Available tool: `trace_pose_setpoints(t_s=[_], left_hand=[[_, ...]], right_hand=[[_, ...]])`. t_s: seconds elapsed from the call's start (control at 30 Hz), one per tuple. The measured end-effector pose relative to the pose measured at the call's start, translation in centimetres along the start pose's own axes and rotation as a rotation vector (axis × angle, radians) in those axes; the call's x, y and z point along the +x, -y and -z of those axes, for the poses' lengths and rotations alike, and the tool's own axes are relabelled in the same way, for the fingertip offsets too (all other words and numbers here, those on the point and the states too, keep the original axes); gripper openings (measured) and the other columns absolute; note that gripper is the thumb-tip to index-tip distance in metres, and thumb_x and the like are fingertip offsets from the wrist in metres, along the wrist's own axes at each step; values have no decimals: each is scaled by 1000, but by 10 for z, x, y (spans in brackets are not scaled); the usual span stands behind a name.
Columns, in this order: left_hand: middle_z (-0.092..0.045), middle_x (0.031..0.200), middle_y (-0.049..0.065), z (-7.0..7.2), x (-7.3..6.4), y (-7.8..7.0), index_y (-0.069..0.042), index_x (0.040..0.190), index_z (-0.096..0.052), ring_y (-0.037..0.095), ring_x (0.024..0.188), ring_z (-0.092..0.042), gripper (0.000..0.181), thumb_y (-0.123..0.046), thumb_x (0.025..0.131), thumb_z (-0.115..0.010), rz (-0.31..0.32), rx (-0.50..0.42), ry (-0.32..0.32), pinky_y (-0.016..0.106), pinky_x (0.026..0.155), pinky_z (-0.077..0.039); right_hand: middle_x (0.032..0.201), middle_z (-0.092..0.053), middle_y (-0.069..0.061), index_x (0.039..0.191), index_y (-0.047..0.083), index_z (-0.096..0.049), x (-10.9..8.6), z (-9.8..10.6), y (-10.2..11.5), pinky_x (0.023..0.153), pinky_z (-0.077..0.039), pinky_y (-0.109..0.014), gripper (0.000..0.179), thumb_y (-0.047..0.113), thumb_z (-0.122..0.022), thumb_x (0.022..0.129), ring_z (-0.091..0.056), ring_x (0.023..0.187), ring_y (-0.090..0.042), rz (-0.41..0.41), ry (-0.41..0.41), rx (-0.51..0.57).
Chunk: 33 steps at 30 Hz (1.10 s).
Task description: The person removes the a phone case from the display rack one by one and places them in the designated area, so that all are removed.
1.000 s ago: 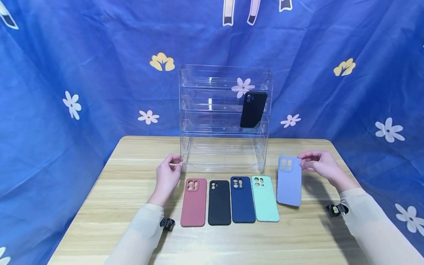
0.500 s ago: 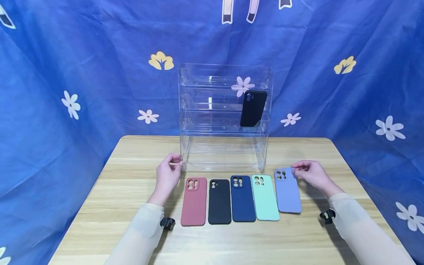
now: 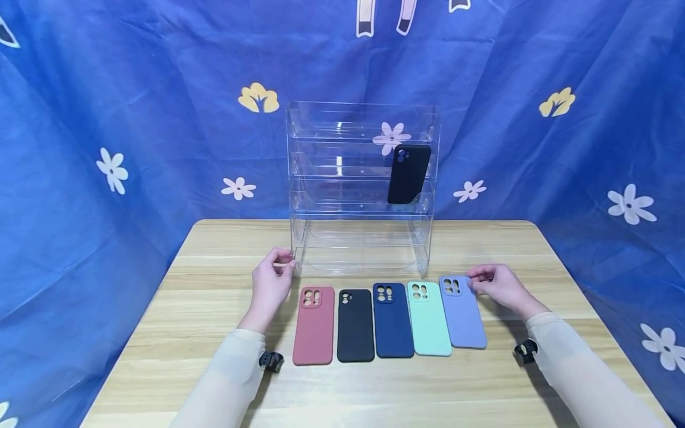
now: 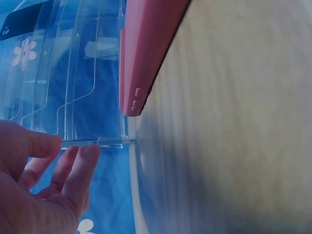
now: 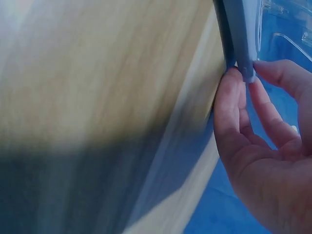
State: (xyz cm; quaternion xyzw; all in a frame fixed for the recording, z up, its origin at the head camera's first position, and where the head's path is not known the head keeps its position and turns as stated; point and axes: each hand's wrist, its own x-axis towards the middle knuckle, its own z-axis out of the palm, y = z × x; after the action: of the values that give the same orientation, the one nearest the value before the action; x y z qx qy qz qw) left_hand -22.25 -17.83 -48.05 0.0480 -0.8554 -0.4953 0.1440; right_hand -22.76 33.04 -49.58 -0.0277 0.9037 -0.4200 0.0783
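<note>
A clear plastic tiered display rack (image 3: 361, 238) stands on the table, and my left hand (image 3: 273, 284) pinches its left side edge between thumb and fingertips. My right hand (image 3: 500, 288) holds a lavender phone case (image 3: 464, 318) by its upper right corner; the right wrist view shows thumb and fingers at that corner. Left of it, face down in a row, lie a mint green phone case (image 3: 431, 324), a navy phone case (image 3: 394, 327), a black phone case (image 3: 355, 330) and a dusty pink phone case (image 3: 314, 330). The lavender case lies close beside the mint one, slightly tilted.
Another black phone case (image 3: 409, 175) leans in the rack's upper right part. Behind the wooden table (image 3: 374, 392) and along its sides hangs a blue cloth (image 3: 176, 119) with printed flowers. The row of cases lies just in front of the rack's base.
My right hand has brought the lavender case down and leftward from a raised, upright pose to lie at the right end of the row. The left hand stays at the rack.
</note>
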Motion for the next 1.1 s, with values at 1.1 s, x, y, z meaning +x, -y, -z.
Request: trace_pose_setpoints(t_s=[1.1], left_hand=[[-74, 107, 15, 1, -1, -1, -4, 115, -69, 29, 88, -73, 20, -4, 95, -69, -10, 4, 2, 12, 70, -54]], right_hand=[[98, -76, -15, 107, 5, -74, 15, 9, 104, 72, -52, -7, 16, 4, -74, 91, -64, 78, 0, 362, -446, -46]])
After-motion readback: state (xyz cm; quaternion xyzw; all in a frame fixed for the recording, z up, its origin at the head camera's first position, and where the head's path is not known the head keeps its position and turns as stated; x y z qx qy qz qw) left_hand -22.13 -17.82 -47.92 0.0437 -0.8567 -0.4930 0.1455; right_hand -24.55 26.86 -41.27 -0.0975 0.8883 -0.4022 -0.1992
